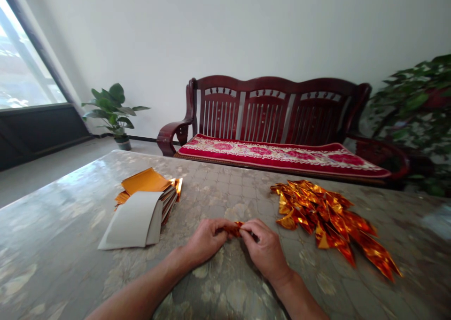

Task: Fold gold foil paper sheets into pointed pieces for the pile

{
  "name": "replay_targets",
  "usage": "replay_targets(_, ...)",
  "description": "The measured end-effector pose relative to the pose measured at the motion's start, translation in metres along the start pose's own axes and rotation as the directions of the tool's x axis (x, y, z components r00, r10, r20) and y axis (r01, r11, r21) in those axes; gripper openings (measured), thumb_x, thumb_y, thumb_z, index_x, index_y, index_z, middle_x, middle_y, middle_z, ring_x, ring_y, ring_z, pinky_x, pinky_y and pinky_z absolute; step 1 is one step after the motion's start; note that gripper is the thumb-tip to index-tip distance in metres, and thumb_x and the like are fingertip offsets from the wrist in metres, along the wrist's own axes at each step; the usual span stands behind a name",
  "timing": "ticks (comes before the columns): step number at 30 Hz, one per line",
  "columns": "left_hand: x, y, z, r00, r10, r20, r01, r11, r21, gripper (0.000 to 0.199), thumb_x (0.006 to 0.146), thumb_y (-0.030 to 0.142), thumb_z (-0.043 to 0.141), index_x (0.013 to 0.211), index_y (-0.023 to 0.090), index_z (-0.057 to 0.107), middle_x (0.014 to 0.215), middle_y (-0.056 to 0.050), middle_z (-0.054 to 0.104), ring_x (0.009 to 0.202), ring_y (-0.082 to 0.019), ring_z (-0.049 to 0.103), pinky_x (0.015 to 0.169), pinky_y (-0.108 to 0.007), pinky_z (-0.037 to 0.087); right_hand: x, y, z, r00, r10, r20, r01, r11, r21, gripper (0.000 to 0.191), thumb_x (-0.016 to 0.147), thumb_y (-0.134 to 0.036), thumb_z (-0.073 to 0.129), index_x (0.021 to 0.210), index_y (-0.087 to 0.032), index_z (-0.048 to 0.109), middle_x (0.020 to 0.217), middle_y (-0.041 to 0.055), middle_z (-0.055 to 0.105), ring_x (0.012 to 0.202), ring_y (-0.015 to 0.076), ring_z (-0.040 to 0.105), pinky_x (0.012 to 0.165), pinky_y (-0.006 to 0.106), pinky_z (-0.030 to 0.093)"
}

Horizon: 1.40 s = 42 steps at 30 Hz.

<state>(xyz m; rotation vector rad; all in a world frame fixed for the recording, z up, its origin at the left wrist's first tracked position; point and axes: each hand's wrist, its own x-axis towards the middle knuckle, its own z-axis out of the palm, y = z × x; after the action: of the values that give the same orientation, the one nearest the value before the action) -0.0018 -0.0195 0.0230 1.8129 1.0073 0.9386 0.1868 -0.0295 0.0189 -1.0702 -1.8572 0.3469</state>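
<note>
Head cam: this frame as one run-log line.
left hand and right hand pinch gold foil piece | right: folded gold foil pile | left: gold foil sheet stack

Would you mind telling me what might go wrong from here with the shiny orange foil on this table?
The small foil piece pinched between the left hand and right hand looks thin, so it might tear or slip. The loose pile of folded foil pieces lies close to the right hand, so a careless move could scatter it.
</note>
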Motion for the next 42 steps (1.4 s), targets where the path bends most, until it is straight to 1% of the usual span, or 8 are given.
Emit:
replay_targets(8,-0.002,0.004,-0.004,0.996,0.026,0.088,-0.026,1.0,0.0,0.043,0.082,0.008,0.049,0.114,0.024,0.072,0.102,0.0,0.076,0.095,-0.016,0.07,0.091,-0.028,0.053,-0.002,0.002,0.0,0.999,0.023,0.022,-0.023,1.0,0.01,0.015,0.088,-0.016,0.054,0.079,-0.022,0.065,0.079,0.0025,0.066,0.075,0.0166,0.064,0.071,0.026,0.049)
replay_targets(11,-0.003,0.007,-0.005,0.995,0.035,0.096,-0.036,0.999,0.011,0.039,0.084,0.01,0.05,0.112,0.026,0.073,0.102,0.001,0.076,0.096,-0.016,0.07,0.091,-0.027,0.051,-0.001,0.002,0.0,1.0,0.022,0.012,-0.022,1.0,0.015,0.015,0.088,-0.016,0.055,0.079,-0.022,0.065,0.079,0.0022,0.066,0.076,0.0165,0.064,0.071,0.026,0.049)
replay_targets(14,-0.003,0.006,-0.003,0.998,0.02,0.067,-0.021,1.0,0.016,0.031,0.087,0.015,0.052,0.105,0.025,0.075,0.098,0.002,0.076,0.092,-0.015,0.07,0.087,-0.025,0.051,-0.001,0.001,0.0,1.0,0.022,0.005,-0.022,1.0,0.019,0.015,0.087,-0.016,0.055,0.079,-0.022,0.065,0.079,0.0018,0.067,0.075,0.0163,0.064,0.071,0.025,0.049)
replay_targets(18,-0.003,0.002,0.0,0.999,-0.048,-0.026,0.049,0.997,0.052,0.026,0.087,0.019,0.053,0.1,0.023,0.075,0.082,0.002,0.075,0.072,-0.013,0.067,0.07,-0.021,0.051,-0.001,0.0,0.0,1.0,0.017,0.012,-0.018,1.0,0.024,0.014,0.088,-0.016,0.056,0.08,-0.022,0.066,0.079,0.002,0.067,0.076,0.0162,0.064,0.071,0.025,0.049)
replay_targets(20,-0.003,0.002,0.001,0.996,-0.06,-0.066,0.066,0.994,0.085,0.024,0.087,0.02,0.053,0.095,0.022,0.075,0.076,0.003,0.073,0.067,-0.012,0.064,0.066,-0.019,0.049,-0.001,0.001,0.0,1.0,0.012,0.019,-0.013,0.999,0.031,0.014,0.089,-0.017,0.056,0.081,-0.022,0.066,0.08,0.0022,0.067,0.076,0.0161,0.065,0.072,0.025,0.049)
replay_targets(26,-0.005,0.01,0.003,0.993,-0.031,-0.112,0.051,0.983,0.175,0.018,0.086,0.017,0.057,0.084,0.021,0.074,0.076,0.004,0.074,0.07,-0.01,0.065,0.068,-0.016,0.046,-0.002,0.001,0.001,1.0,-0.002,0.031,0.0,0.999,0.036,0.014,0.089,-0.016,0.056,0.082,-0.021,0.066,0.08,0.0021,0.067,0.076,0.0157,0.064,0.072,0.025,0.049)
replay_targets(32,-0.006,0.007,0.007,0.991,-0.007,-0.137,0.037,0.976,0.216,0.014,0.085,0.018,0.06,0.08,0.02,0.073,0.076,0.005,0.074,0.07,-0.01,0.066,0.066,-0.015,0.044,-0.001,-0.001,0.002,0.999,0.002,0.05,-0.003,1.0,0.031,0.015,0.088,-0.015,0.055,0.079,-0.021,0.065,0.078,0.0021,0.067,0.075,0.016,0.064,0.071,0.025,0.048)
replay_targets(42,-0.008,0.008,0.01,0.991,0.055,-0.121,-0.025,0.971,0.236,0.015,0.088,0.017,0.059,0.084,0.021,0.072,0.079,0.005,0.074,0.072,-0.009,0.066,0.069,-0.014,0.044,-0.004,0.0,0.002,0.997,-0.033,0.073,0.031,0.999,0.025,0.016,0.09,-0.015,0.053,0.08,-0.021,0.064,0.078,0.0023,0.064,0.075,0.0153,0.062,0.07,0.025,0.047)
